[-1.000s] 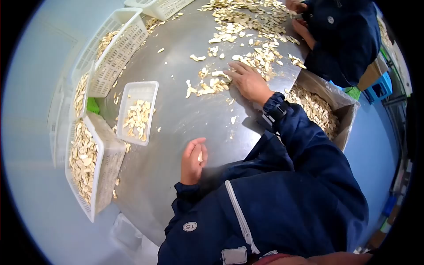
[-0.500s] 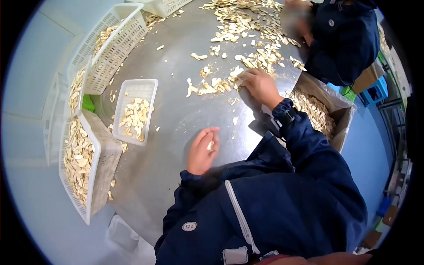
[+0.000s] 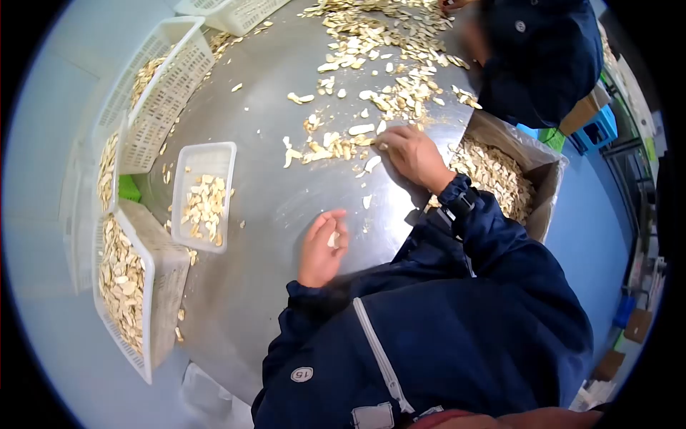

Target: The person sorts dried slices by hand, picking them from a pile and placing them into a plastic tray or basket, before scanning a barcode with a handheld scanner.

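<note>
My left hand hovers over the steel table with fingers curled around a pale dried slice. At the near edge of a loose pile of dried slices, my right hand is bent palm down, its fingertips drawn together against the tabletop. What those fingertips pinch, if anything, is hidden. A single slice lies just beside them, on the side towards me. Another slice rests nearer my body, between the two hands.
A shallow white tray holding several slices sits left. White perforated baskets of slices line the left edge. A lined carton of slices stands right. Across the table, a co-worker's dark sleeve reaches by the larger heap.
The view has shifted slightly. My right hand has drawn back a little towards me, and a slice now shows beside its fingers. My left hand stays curled on its slice.
</note>
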The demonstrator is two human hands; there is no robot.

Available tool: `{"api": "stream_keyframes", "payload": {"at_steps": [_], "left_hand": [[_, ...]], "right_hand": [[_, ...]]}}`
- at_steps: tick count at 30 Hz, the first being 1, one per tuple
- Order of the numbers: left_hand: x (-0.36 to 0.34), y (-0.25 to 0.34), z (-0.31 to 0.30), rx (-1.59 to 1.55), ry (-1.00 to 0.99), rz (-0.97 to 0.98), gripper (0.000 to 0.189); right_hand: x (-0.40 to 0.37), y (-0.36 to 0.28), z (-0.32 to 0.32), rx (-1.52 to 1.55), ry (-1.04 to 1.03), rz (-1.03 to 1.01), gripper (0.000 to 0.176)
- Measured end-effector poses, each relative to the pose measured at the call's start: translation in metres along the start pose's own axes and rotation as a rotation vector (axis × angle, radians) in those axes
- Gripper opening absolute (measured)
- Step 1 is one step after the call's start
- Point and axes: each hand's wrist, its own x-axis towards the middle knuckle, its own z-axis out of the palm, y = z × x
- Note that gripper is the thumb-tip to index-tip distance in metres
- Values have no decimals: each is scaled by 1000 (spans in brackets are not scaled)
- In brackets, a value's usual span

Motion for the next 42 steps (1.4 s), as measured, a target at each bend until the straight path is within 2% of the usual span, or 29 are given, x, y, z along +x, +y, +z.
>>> {"api": "stream_keyframes", "payload": {"at_steps": [2, 5, 7, 9, 13, 15, 18, 22, 25, 29, 30, 33, 37, 40, 42], "left_hand": [[0, 0, 0, -11, 9, -3, 27], [4, -3, -2, -30, -4, 2, 27], [3, -4, -5, -35, -9, 4, 27], [0, -5, -5, -34, 13, 8, 27], [-3, -9, -11, -59, -3, 41, 27], [-5, -7, -6, 8, 19, 62, 27], [-1, -6, -3, 22, 25, 62, 27], [1, -4, 4, 104, 33, 69, 26], [5, -4, 1, -25, 23, 14, 26], [3, -4, 4, -13, 19, 22, 25], [4, -5, 1, -5, 10, 28, 25], [3, -6, 1, -18, 15, 33, 25], [4, -3, 4, 8, 10, 44, 25], [3, -3, 4, -5, 31, 46, 25], [3, -4, 2, -24, 19, 43, 25]], "right_hand": [[4, 13, 2, -69, 114, 15, 25], [13, 0, 7, -151, 135, -24, 26], [15, -4, 15, -65, 6, -187, 24], [16, -11, 11, 155, -133, -201, 23], [22, 23, 3, 23, 125, -21, 23], [21, 41, -16, -252, 272, -10, 23], [3, 63, -40, -55, 52, 111, 23], [-17, 73, -64, -27, 131, 364, 26], [-24, 81, -73, 58, 154, 445, 28], [-26, 84, -74, -183, 205, 395, 39], [-21, 87, -71, -340, 213, 301, 43], [-9, 77, -58, -354, 201, 206, 38], [15, 74, -29, -389, 184, 217, 37], [23, 70, -17, -357, 42, 242, 38], [22, 67, -23, -154, -91, 44, 36]]}}
